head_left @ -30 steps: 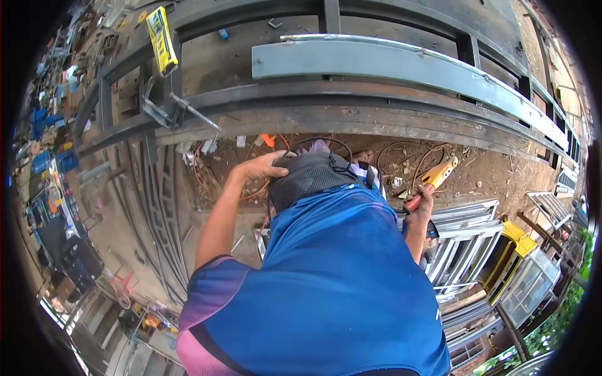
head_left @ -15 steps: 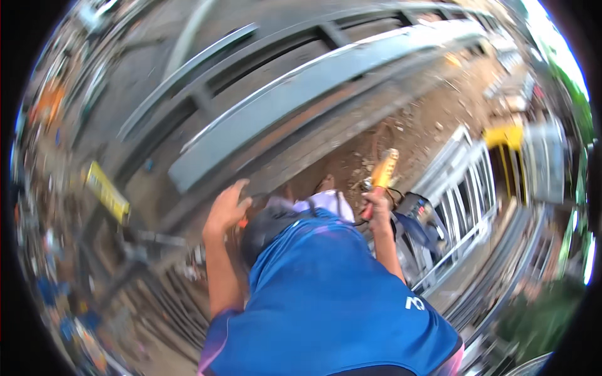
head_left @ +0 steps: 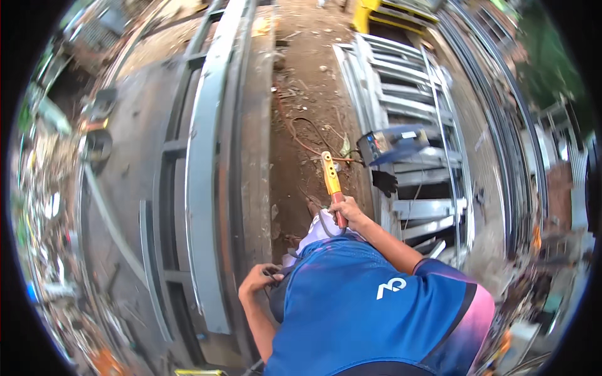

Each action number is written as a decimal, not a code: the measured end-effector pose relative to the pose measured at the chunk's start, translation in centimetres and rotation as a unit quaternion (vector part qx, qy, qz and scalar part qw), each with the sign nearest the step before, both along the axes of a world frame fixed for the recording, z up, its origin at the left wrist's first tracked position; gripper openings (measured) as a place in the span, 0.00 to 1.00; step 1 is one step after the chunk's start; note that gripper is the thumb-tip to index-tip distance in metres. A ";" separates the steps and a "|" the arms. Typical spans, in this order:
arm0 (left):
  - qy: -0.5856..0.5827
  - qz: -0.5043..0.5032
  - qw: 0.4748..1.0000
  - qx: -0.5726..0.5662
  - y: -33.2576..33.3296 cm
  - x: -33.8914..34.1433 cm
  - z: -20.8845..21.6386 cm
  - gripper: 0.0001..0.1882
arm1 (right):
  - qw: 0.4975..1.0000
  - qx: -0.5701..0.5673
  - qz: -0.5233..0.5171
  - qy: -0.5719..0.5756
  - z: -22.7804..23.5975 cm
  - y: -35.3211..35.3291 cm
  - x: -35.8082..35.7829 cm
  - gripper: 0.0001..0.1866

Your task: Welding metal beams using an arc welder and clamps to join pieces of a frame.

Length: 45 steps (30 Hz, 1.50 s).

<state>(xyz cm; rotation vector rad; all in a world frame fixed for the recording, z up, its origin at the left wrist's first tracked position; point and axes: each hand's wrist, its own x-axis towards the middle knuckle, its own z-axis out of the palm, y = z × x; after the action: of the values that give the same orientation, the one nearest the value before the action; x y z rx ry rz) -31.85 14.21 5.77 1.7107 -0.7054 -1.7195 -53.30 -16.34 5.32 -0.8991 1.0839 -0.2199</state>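
Note:
My right hand (head_left: 349,213) is closed round the red grip of a welding electrode holder (head_left: 331,174). Its yellow head points away from me over the dirt path. A dark cable (head_left: 330,226) loops from its grip toward my waist. My left hand (head_left: 258,280) is beside my left hip, its fingers curled on a dark strap or cable (head_left: 276,273); which of the two I cannot tell. Partly hidden behind that hand is a dark bulky thing (head_left: 278,302) against my side. To the right of the holder sits a blue welding machine (head_left: 394,145).
A long steel beam (head_left: 207,169) and a steel frame (head_left: 168,188) lie at left. On the right, a black glove (head_left: 384,183) rests by silver metal frames (head_left: 414,106), beyond which run long bars (head_left: 495,119). An orange cable (head_left: 302,143) crosses the dirt; a yellow stand (head_left: 367,15) is at the far end.
My view has swung to the right, so the beam now runs away from me. My left hand has come in to my hip and closed. My right hand keeps the electrode holder.

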 end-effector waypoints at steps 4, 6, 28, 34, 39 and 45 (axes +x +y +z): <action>-0.008 -0.021 0.999 0.041 0.7 -0.4 1.4 0.16 | 0.997 0.032 -0.071 -0.015 -1.2 0.2 -0.1 0.08; -0.017 0.017 0.999 0.042 3.0 -0.6 0.1 0.13 | 0.993 0.050 -0.104 -0.034 -1.8 0.0 0.2 0.08; 0.027 0.099 0.971 0.217 13.3 -8.0 -5.5 0.18 | 0.988 0.071 -0.040 -0.133 -0.3 -4.7 5.5 0.08; -0.295 -0.060 0.944 0.137 7.1 -4.3 -2.1 0.22 | 0.908 0.315 -0.054 -0.270 0.4 -4.1 5.0 0.06; -0.286 0.053 0.953 -0.088 -7.9 -1.4 3.0 0.23 | 0.901 0.341 -0.046 -0.266 -0.6 -1.3 5.5 0.06; -0.154 -0.021 0.985 -0.079 -16.7 -5.6 2.5 0.23 | 0.960 0.191 0.048 -0.199 -0.5 1.3 5.0 0.08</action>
<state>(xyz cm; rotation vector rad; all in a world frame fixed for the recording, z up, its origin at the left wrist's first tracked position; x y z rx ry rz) -37.47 -2.47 8.24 1.8784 -0.9941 -1.3965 -48.27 -15.01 4.81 -0.5268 0.6724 -0.0985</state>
